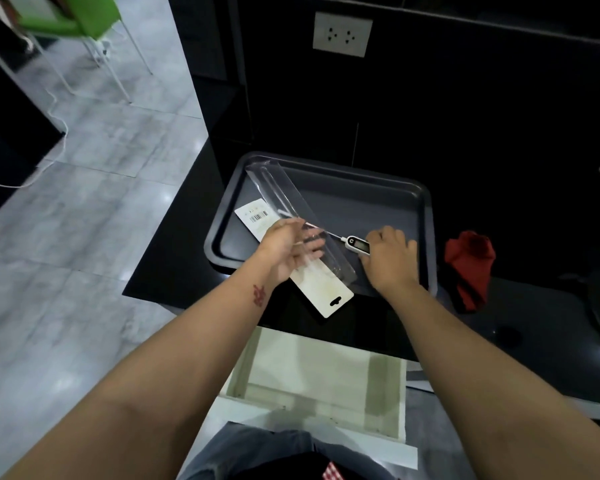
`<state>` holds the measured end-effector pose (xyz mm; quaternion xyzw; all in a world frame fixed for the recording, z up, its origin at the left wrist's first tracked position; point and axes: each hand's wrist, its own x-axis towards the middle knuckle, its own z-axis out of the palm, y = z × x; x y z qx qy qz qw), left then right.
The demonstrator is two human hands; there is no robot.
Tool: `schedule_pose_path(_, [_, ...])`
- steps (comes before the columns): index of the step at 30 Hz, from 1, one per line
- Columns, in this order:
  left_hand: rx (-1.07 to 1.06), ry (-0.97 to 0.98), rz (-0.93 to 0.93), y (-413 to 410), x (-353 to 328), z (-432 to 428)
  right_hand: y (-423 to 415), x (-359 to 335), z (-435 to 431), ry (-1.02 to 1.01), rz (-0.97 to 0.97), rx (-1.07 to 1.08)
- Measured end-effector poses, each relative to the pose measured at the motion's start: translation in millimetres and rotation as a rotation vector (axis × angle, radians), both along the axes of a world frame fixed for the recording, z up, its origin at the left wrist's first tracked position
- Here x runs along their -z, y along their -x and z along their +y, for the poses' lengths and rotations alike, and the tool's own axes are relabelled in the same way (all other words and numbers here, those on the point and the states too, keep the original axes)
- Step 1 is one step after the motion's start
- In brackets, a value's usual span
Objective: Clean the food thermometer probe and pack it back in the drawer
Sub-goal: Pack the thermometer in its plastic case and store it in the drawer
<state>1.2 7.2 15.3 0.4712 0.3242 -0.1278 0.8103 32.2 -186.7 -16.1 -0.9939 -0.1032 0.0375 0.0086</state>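
The food thermometer (355, 242) has a white body with a small dark display, and its thin metal probe points left. My right hand (388, 259) grips the body over the dark tray (388, 199). The probe tip runs into a long clear plastic blister sleeve (291, 209) that lies slanted across the tray. My left hand (288, 251) holds the near end of that sleeve. Under the sleeve lies a white backing card (321, 292) with a barcode and a hang slot. The open drawer (319, 372) is below the counter edge, pale inside.
A crumpled red cloth (470, 268) lies on the black counter (534, 341) right of the tray. A wall socket (342, 34) sits on the dark back panel. A green chair (70, 22) and a white cable (54, 109) are on the grey tiled floor at the left.
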Motion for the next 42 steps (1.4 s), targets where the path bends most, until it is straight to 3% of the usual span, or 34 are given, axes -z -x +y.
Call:
schedule_pose_path(3, [0.008, 0.007, 0.016, -0.8, 1.7, 0.2, 1.5, -3.2, 3.3, -0.065, -0.032, 0.05])
schedule_pose_path(7, [0.008, 0.004, 0.025, 0.0, 0.1, -3.8, 3.0, -22.9, 9.4, -0.537, 0.046, 0.179])
schedule_pose_path(11, [0.001, 0.013, 0.013, 0.2, -7.0, -13.7, 5.8, -45.1, 22.2, -0.729, 0.038, 0.063])
schedule_pose_path(26, [-0.093, 0.006, 0.014, 4.9, -16.7, -21.1, 26.8, -42.8, 35.2, -0.416, -0.092, -0.258])
schedule_pose_path(35, [-0.138, 0.045, 0.037, 5.8, -16.4, -9.6, 31.5, -46.1, 49.3, -0.411, -0.037, -0.359])
schedule_pose_path(42, [-0.108, 0.068, 0.011, 4.8, -14.2, -0.6, 26.6, -45.0, 59.2, -0.467, -0.042, -0.312])
